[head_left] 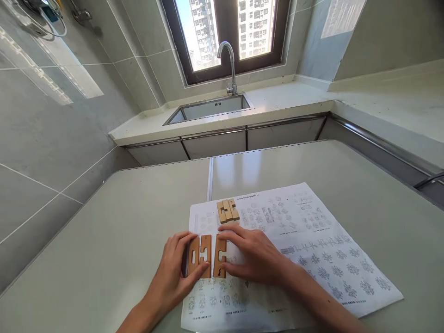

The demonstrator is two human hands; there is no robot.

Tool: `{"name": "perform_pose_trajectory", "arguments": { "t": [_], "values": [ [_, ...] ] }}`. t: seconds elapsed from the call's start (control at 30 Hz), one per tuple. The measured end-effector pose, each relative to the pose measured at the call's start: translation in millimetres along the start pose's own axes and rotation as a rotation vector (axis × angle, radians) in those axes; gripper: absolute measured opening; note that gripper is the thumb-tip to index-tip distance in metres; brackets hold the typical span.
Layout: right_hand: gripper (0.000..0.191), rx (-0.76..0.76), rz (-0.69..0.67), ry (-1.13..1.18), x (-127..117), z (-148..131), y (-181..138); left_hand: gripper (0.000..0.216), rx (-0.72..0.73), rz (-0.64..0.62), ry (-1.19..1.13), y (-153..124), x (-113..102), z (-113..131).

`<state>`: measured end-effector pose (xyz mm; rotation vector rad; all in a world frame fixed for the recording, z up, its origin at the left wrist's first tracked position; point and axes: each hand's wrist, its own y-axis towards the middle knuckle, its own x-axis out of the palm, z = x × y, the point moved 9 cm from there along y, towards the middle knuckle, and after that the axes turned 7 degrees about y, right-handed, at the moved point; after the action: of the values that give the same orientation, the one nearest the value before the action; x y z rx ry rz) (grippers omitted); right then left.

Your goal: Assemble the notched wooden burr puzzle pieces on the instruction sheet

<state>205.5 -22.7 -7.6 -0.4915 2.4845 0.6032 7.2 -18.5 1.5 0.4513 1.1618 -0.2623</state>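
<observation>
Three notched wooden puzzle bars lie side by side on a printed instruction sheet spread over a pale table. My left hand rests on the left pair, thumb and fingers pressing their outer edges. My right hand lies over the right bar, index finger along its top and thumb at its lower end. A second small cluster of wooden bars sits on the sheet just beyond my fingers, untouched.
Beyond the table runs a counter with a steel sink and a curved tap under a window. Tiled wall on the left. A dark cable shows at the right edge.
</observation>
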Motion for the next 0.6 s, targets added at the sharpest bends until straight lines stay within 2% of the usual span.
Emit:
{"name": "perform_pose_trajectory", "arguments": {
  "t": [0.17,0.37,0.5,0.6],
  "values": [
    [0.079,-0.003,-0.072,0.0,4.8,-3.2,-1.2,0.055,-0.09,0.055,0.077,-11.0,-5.6,-7.8],
    [0.067,0.005,-0.094,-0.031,7.4,-4.8,-0.4,0.053,-0.134,0.046,0.114,-23.5,-10.3,-15.0],
    [0.071,0.043,-0.083,-0.03,6.6,-1.8,0.1,0.048,-0.151,0.05,0.131,-29.7,-15.9,-20.9],
    [0.077,0.082,-0.065,0.02,5.5,0.6,0.8,0.037,-0.138,0.041,0.141,-29.4,-20.1,-22.3]
  ]
}}
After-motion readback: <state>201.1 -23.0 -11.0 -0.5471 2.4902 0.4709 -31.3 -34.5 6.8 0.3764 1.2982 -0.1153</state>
